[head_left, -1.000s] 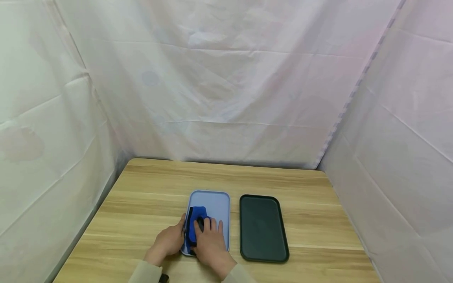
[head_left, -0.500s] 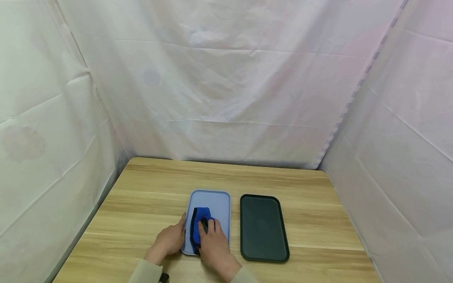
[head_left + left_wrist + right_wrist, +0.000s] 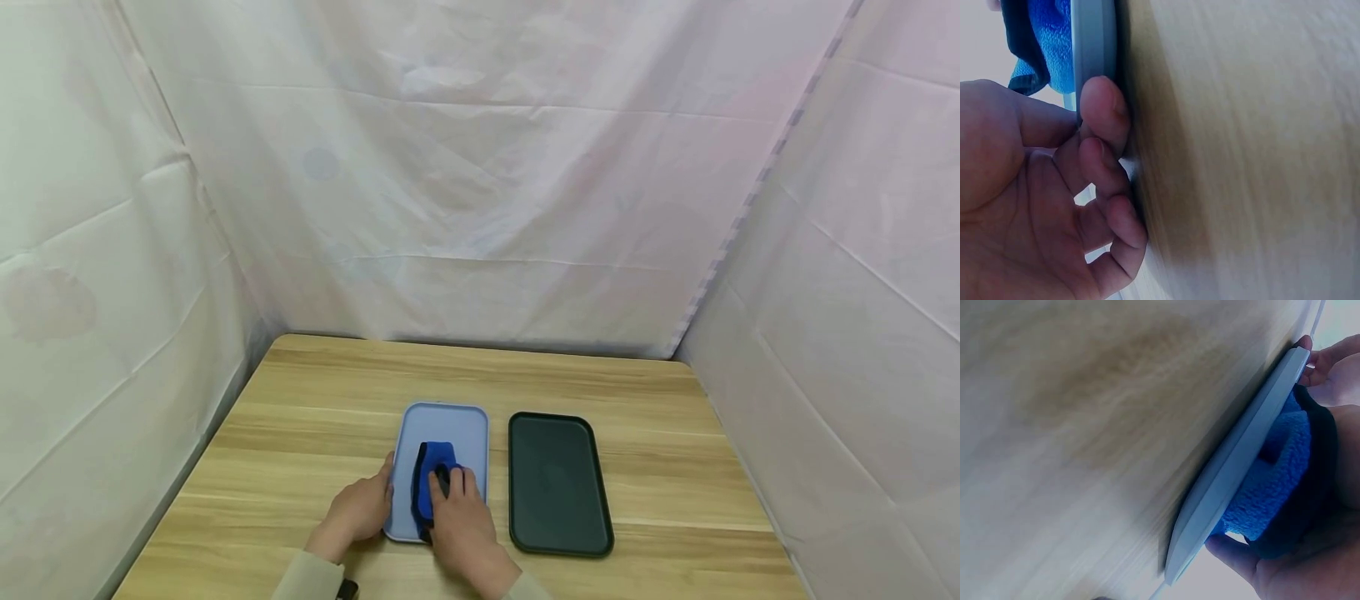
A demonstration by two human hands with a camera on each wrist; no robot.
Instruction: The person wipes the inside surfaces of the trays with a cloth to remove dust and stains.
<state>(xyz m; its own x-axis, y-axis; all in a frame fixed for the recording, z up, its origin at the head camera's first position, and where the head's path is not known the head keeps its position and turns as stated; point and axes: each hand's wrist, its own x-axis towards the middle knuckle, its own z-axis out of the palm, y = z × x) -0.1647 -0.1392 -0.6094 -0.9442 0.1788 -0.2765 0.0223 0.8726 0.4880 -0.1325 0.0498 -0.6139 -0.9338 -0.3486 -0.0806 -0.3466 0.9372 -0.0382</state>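
A light blue tray [image 3: 450, 421] lies lengthwise on the wooden table. My left hand [image 3: 362, 504] grips its left rim, and in the left wrist view the curled fingertips [image 3: 1105, 109] sit against the outer wall and low by the table. Bunched on the tray's near half is a fuzzy blue cloth [image 3: 438, 454] with black edging. Over it, my right hand [image 3: 463, 521] holds the cloth down with bent fingers. The right wrist view shows cloth folds [image 3: 1266, 497] gathered under the palm, the dark trim running along them.
A dark green tray [image 3: 558, 483] lies flat just right of the blue one, a narrow strip of table between them. The wooden tabletop [image 3: 315, 375] extends around both trays. White sheeting [image 3: 480, 183] hangs behind the table and on both sides.
My right hand has slid the cloth rightward across the blue tray, from its left edge toward the middle. My left hand has stayed at the rim; both trays keep their places.
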